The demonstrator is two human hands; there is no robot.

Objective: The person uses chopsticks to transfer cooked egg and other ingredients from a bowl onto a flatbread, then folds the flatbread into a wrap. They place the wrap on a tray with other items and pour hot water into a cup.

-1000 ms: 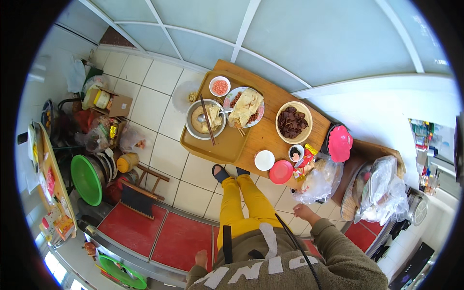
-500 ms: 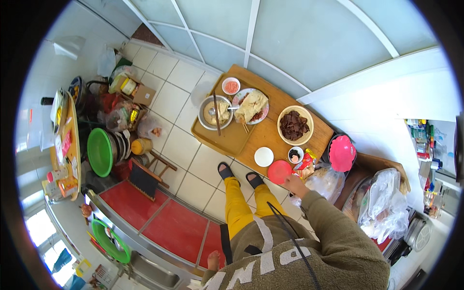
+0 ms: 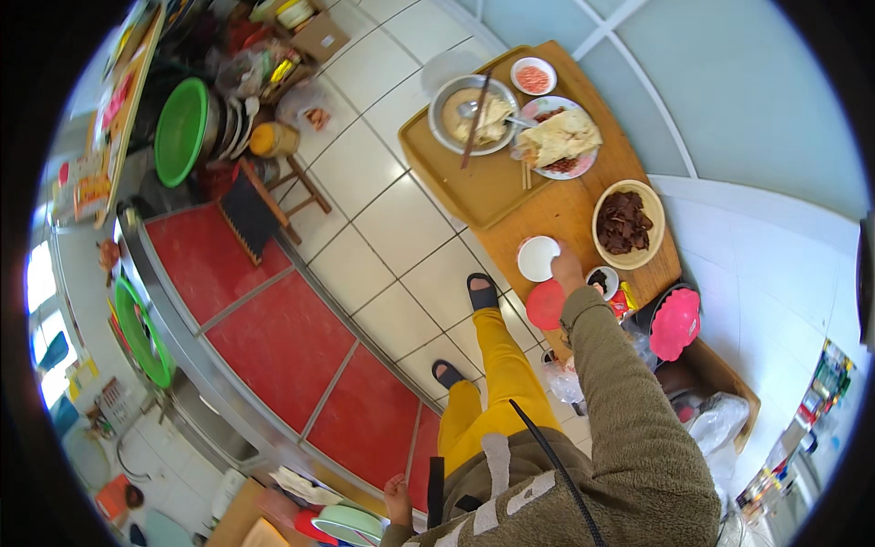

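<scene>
With the fingers of my right hand (image 3: 567, 270) I grip the right rim of a small white bowl (image 3: 536, 258) at the near edge of the wooden table (image 3: 538, 214). A red round dish (image 3: 545, 304) lies just below it. Beside my right wrist stands a small white bowl with dark pieces (image 3: 602, 279). A cream bowl of dark brown pieces (image 3: 627, 224) is farther right. My left hand (image 3: 397, 500) hangs by my waist, its fingers loosely bent and nothing visible in them.
A tan tray (image 3: 437, 191) bears a metal bowl (image 3: 473, 115) with pale food, chopsticks and a spoon. Near it are a plate of flatbread (image 3: 562, 137) and a bowl of pink bits (image 3: 533, 77). A dark stool (image 3: 251, 214) stands by the red cabinets (image 3: 278, 345).
My right hand has moved from beside the red dish to the white bowl and taken hold of its rim. The view has turned and shifted; my feet have moved apart.
</scene>
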